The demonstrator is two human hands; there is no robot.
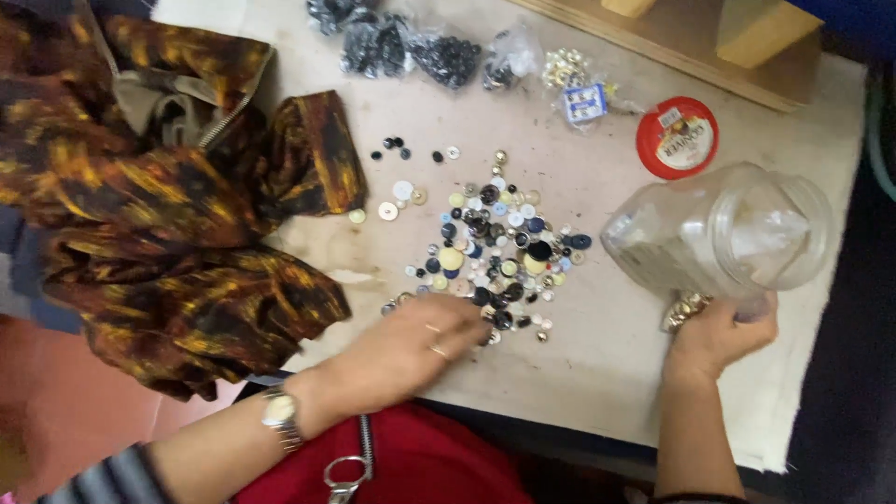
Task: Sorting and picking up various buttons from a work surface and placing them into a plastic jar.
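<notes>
A heap of loose buttons [499, 245] in black, white, blue and yellow lies spread on the table [607, 345]. My left hand [411, 345], with rings and a wristwatch, rests flat at the heap's near edge with its fingertips among the buttons. My right hand [719, 331] grips a clear plastic jar [723, 233] from below, holding it tilted on its side above the table with its open mouth facing right. The jar's red lid [677, 137] lies flat behind it.
A brown and orange patterned garment [159, 196] with a zipper covers the table's left side. Several clear bags of buttons [411, 47] lie along the far edge. A wooden tray [709, 37] stands at the back right. A red bag [411, 467] sits near my lap.
</notes>
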